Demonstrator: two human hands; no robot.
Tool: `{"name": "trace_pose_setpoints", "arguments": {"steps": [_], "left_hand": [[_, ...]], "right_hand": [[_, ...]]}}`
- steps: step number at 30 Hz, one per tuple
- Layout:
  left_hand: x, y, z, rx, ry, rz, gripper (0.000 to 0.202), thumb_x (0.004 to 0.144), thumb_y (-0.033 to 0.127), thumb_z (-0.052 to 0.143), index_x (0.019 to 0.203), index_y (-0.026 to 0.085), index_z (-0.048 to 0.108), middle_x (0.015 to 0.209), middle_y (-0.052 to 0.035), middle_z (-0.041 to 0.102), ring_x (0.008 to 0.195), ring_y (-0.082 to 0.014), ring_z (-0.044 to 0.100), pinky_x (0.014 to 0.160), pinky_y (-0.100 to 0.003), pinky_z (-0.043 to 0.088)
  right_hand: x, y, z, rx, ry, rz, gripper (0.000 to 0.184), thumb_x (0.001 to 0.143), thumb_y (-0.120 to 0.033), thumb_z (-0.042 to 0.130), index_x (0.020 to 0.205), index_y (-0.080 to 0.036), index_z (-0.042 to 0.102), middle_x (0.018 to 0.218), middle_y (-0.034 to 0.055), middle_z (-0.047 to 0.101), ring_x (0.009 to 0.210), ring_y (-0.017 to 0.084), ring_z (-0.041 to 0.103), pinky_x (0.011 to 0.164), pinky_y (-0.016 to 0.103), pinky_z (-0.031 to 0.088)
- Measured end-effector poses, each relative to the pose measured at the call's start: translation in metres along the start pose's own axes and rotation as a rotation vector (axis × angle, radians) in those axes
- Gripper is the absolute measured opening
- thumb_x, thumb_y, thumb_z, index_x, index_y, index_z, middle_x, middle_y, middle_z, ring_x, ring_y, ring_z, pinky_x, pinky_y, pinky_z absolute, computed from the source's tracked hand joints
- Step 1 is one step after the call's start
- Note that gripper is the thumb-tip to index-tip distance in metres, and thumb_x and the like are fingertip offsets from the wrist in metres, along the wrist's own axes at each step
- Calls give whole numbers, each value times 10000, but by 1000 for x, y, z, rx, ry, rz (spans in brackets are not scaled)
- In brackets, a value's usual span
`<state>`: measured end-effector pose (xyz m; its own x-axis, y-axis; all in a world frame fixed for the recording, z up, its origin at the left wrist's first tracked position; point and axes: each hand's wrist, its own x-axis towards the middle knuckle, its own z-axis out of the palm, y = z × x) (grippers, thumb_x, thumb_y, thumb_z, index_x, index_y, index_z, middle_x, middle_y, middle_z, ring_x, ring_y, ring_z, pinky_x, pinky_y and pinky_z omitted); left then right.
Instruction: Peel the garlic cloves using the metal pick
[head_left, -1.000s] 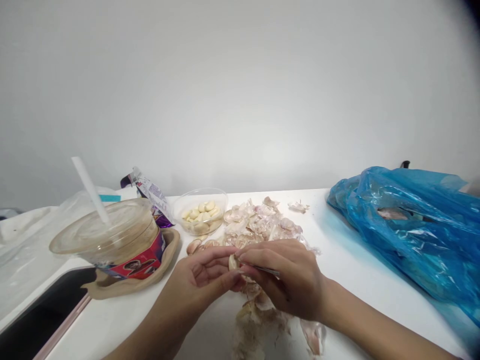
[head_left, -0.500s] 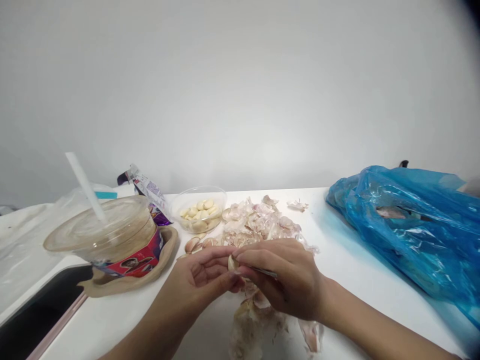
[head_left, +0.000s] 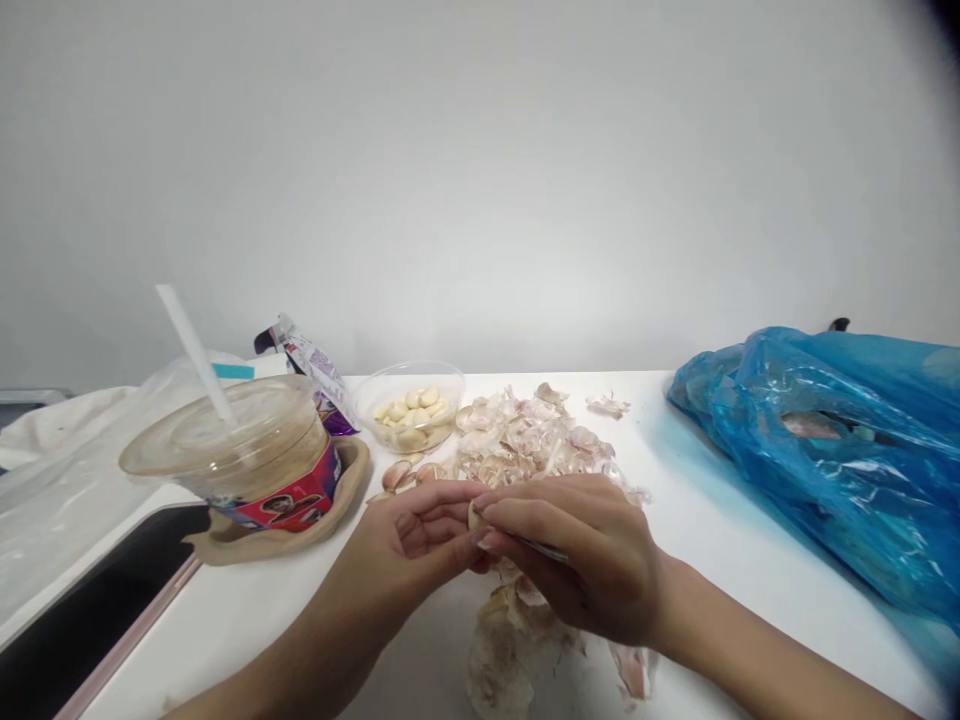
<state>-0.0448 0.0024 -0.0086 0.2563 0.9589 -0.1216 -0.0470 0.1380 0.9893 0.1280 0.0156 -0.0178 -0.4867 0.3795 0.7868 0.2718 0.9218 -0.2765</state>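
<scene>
My left hand (head_left: 424,545) is closed, its fingertips and thumb pinching a garlic clove (head_left: 475,517) that is mostly hidden. Against the same clove press the thumb and forefinger of my right hand (head_left: 581,550). Under the right forefinger shows the edge of a thin, grey, blade-like tool (head_left: 546,549); the rest of it is covered by the hand. Just beyond both hands lies a heap of papery garlic skins (head_left: 525,440). Several unpeeled cloves (head_left: 397,474) sit near my left fingers. Below my hands is a garlic bulb (head_left: 501,650), partly in shadow.
Peeled cloves fill part of a clear plastic bowl (head_left: 409,405) at the back. To the left stand a lidded cup with a straw (head_left: 232,450) in a cardboard holder (head_left: 349,490), a purple wrapper (head_left: 319,375) and a dark-screened device (head_left: 97,610). A blue plastic bag (head_left: 817,450) lies at right.
The view has shifted slightly, so everything on the table sits a little further right. Both hands keep their grip at the clove, which is now more covered by the fingers.
</scene>
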Motion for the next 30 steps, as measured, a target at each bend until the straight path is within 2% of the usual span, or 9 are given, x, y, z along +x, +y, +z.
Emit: {"name": "trace_pose_setpoints", "arguments": {"steps": [6,12,19,30], "left_hand": [[2,-1,0,13,-5,8,244,680,176,665,911,253,659,687,22,716,684,-161,644,655,-247,503],[2,1,0,-16,6,-11,253,666,158,678,913,195,633,678,0,718,658,-143,648,644,-233,499],[3,0,-3,-33,0,25,231,674,138,672,887,214,625,629,21,707,622,-114,637,621,-207,487],[2,-1,-2,-46,31,19,223,664,140,681,871,208,631,639,23,703,614,-105,630,615,-196,481]], "right_hand": [[1,0,-4,-4,88,20,78,825,-117,500,843,-168,556,884,45,662,764,126,626,661,225,513],[5,-1,-4,-2,144,25,78,828,-125,509,861,-153,574,799,31,664,753,117,629,669,206,511],[6,-2,-4,-6,173,24,57,814,-115,533,816,-147,580,857,44,676,764,117,631,678,194,504],[7,-4,-4,30,201,10,64,815,-105,527,820,-130,587,825,53,678,751,114,632,660,184,503]]}}
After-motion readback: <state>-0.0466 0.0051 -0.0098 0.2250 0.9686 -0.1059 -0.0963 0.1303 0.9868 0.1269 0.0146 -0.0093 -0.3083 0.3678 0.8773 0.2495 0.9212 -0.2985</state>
